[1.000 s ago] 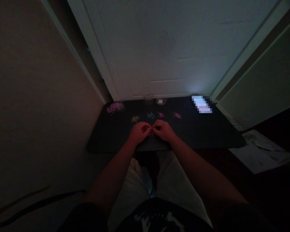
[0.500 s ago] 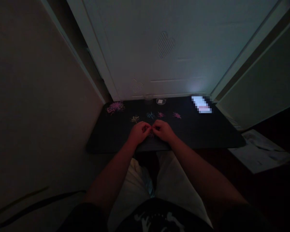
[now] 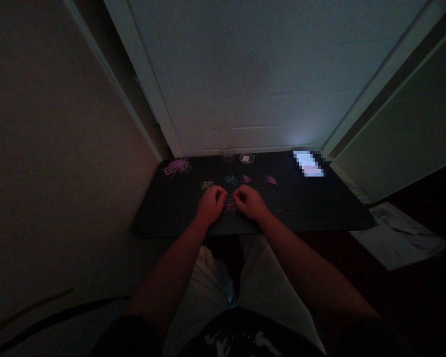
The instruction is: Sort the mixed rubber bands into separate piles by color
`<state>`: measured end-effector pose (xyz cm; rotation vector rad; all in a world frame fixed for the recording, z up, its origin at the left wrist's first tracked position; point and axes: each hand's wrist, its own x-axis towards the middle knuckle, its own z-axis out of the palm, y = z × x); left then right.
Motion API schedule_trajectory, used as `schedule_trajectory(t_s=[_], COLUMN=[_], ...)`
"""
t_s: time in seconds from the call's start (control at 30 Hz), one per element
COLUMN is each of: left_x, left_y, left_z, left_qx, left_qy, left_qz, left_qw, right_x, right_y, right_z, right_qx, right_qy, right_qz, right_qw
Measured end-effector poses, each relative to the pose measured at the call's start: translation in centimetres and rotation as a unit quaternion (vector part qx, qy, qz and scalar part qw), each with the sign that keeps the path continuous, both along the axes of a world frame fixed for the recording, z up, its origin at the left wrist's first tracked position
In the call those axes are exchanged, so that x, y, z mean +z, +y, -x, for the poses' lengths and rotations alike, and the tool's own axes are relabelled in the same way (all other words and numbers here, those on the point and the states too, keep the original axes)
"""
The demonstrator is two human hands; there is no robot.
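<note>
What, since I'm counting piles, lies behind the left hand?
A yellowish pile of thin pieces shows just beyond the left hand; whatever that hand covers cannot be seen.

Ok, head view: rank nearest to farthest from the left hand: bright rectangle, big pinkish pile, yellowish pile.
1. Yellowish pile, just beyond the left hand.
2. Big pinkish pile, at far left.
3. Bright rectangle, at far right.

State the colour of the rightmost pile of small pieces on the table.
The rightmost pile is pink, as the head view shows.
</note>
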<state>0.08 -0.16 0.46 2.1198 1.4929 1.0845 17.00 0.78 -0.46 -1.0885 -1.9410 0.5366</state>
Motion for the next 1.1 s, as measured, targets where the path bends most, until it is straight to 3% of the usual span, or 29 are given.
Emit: schedule_trajectory(t_s=[0.27,0.67,0.87,1.1], left_x=[-0.32,-0.24,-0.77,-0.24], left_y=[0.43,0.33,0.64,0.17], left_z=[0.57,0.36,0.6,0.13], left_qx=[0.087,0.022,0.045,-0.03], left_qy=[-0.07,-0.027,-0.064,-0.033], left_qz=[-0.031,0.005,0.021,0.028], left_qw=[0.993,0.999,0.997,0.999], right_x=[0.2,0.01,0.01,-0.06], right_y=[-0.05,-0.05,0.02,-0.11], right_z=[0.04,0.01,-0.25,-0.01], right_qx=[-0.009,-0.041,-0.089,-0.031], right_qy=[0.002,0.046,0.068,0.016], right_qz=[0.002,0.031,0.03,0.038], right_qw=[1.0,0.998,0.993,0.999])
